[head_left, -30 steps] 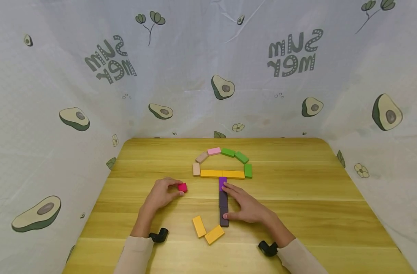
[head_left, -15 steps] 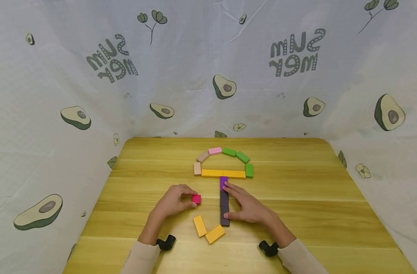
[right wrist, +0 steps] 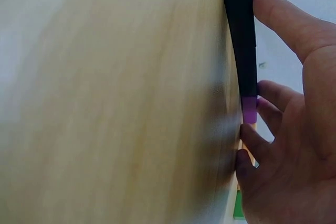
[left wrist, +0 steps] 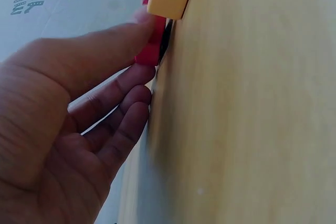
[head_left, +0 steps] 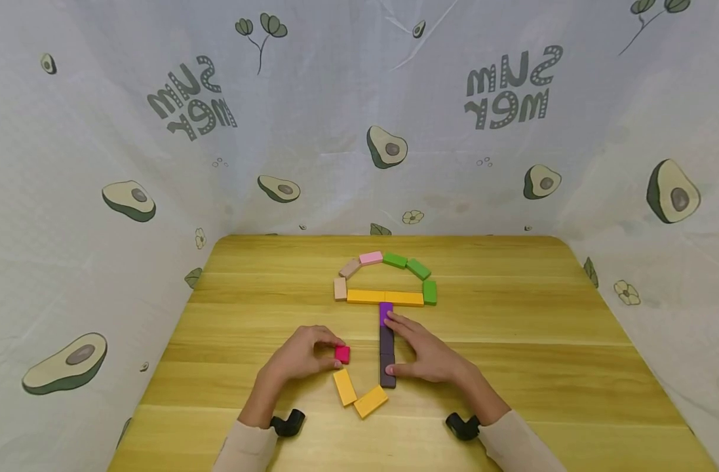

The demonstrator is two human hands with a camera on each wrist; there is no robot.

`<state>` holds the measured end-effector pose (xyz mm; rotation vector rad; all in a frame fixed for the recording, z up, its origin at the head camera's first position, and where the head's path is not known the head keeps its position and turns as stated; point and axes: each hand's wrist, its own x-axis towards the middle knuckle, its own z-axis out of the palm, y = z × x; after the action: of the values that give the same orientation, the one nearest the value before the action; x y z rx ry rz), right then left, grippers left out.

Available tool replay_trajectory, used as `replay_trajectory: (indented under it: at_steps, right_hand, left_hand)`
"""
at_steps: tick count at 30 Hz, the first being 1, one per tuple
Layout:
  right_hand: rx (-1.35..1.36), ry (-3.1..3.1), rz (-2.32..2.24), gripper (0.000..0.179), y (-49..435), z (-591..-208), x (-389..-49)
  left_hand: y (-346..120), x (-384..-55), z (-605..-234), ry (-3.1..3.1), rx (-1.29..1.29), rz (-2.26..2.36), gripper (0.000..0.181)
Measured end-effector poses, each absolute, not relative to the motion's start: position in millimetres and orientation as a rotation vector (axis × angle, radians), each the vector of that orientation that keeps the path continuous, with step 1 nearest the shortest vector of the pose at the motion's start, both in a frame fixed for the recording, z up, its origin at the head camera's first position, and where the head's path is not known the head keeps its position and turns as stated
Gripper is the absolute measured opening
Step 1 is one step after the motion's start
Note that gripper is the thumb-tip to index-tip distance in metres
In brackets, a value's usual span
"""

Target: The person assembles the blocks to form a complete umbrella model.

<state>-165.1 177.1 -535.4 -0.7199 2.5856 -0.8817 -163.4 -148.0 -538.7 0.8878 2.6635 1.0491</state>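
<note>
My left hand (head_left: 300, 352) pinches a small red block (head_left: 342, 354) between thumb and fingers, close to the tabletop. In the left wrist view the thumb covers part of that red block (left wrist: 149, 48). My right hand (head_left: 428, 354) rests with spread fingers along an upright row of blocks. Its fingertips touch the purple block (head_left: 385, 309), and its thumb touches the lower black block (head_left: 387, 375). Another black block (head_left: 386, 340) lies between them. Just below the left hand is a yellow block (head_left: 344, 387), with a second yellow block (head_left: 371, 401) beside it.
Above the row, two yellow blocks (head_left: 365, 297) form a bar. Tan blocks (head_left: 340, 289), a pink block (head_left: 371, 258) and green blocks (head_left: 418, 269) arch over it. Everything lies on a wooden table (head_left: 512, 314), with a printed curtain (head_left: 324, 118) around the back and sides.
My left hand has carried the red block right and toward the table's near side, close to the loose yellow block. The right hand has stayed on the purple and black row.
</note>
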Motion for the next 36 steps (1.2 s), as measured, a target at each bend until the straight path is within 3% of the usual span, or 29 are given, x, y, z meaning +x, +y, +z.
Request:
replay_trajectory:
  at_steps: [10, 36]
  right_hand:
    - [-0.71, 2.573, -0.891, 0.097, 174.6, -534.2, -164.2]
    - [-0.724, 2.573, -0.909, 0.096, 175.1, -533.2, -163.9]
  left_hand:
    - [-155.7, -162.0, -541.6, 2.653, 0.944, 1.039, 0.021]
    - [-158.1, -160.8, -538.0, 2.594, 0.898, 1.078, 0.023]
